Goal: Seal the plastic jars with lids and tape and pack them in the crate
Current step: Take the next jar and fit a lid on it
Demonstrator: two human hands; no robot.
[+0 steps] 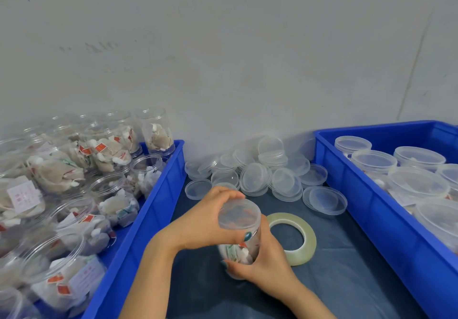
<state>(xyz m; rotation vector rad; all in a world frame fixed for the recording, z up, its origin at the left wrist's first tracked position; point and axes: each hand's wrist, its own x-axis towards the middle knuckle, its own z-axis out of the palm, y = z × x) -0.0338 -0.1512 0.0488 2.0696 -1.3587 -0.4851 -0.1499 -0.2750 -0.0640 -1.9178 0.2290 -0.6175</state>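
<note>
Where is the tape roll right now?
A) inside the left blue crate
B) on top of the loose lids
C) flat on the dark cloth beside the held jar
C: the tape roll lies flat on the dark cloth, just right of the jar.

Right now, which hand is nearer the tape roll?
Right: the right hand grips the jar beside the tape roll; the left hand holds the lid on the jar's far side.

You get soft, even light with faint shadows, and the jars (57, 256) at the left edge look blurry.
</note>
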